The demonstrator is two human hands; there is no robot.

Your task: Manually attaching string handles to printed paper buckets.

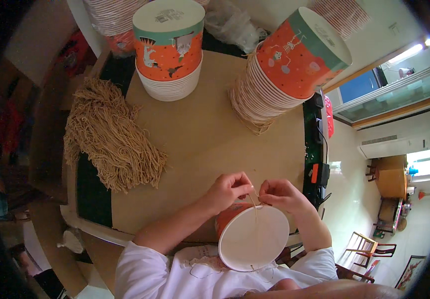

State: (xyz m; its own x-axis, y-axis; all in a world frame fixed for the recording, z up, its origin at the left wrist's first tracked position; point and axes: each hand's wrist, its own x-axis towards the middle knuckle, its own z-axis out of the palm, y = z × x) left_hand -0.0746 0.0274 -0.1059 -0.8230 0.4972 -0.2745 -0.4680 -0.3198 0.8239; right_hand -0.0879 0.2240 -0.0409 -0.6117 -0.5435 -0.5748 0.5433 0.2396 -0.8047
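A paper bucket [240,241], white inside with an orange outer wall, leans against my front with its open mouth facing up. Thin tan string [256,215] runs from its far rim down across the opening. Just above that rim my left hand [229,192] pinches the string between thumb and finger. My right hand [283,193] is closed at the same rim, its thumb and fingertips pressed together on the string close to the left fingertips. The exact point where the string meets the rim is partly covered by the fingers.
A loose bundle of tan strings [110,134] lies on the table's left side. Upside-down nested orange buckets stand in a left stack [169,57] and a right stack [292,60], strings hanging from the latter. A power strip [319,134] lines the table's right edge.
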